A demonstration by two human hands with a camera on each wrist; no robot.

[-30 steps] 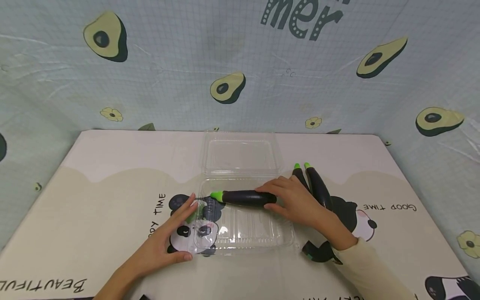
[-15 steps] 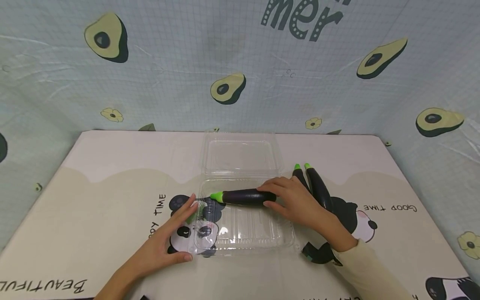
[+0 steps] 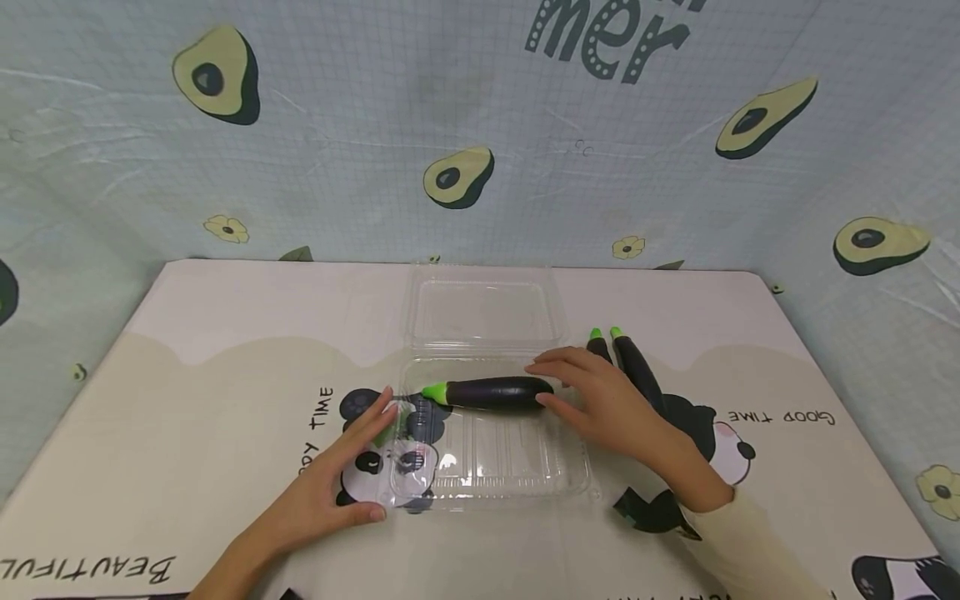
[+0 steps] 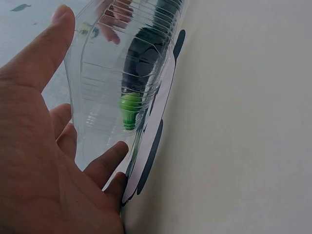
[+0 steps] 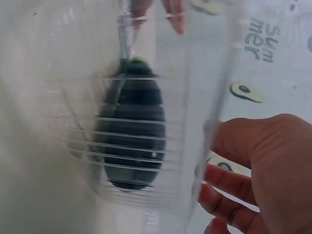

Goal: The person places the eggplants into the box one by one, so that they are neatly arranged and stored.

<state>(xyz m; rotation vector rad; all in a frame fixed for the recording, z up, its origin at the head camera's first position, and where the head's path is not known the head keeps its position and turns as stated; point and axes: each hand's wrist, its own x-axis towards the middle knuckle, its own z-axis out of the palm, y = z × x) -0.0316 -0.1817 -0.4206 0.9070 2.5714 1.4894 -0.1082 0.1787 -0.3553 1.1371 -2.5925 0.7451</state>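
Note:
A dark purple eggplant with a green stem end lies across the back part of a clear plastic clamshell box, stem to the left. My right hand hovers at its blunt end, fingers spread apart and nothing gripped. In the right wrist view the eggplant shows through the clear wall, with the right hand at the rim. My left hand stands at the box's left side, fingers extended. The left wrist view shows that hand along the outside wall, near the green stem.
The box's clear lid is folded back behind it. Two more eggplants lie to the right: one is partly behind the right hand, the other mostly hidden. A black piece shows beside the right wrist. A printed cloth covers the table.
My right hand has let go of the eggplant and drawn slightly right, its fingers spreading. The eggplant stays in the box. The left hand has hardly moved.

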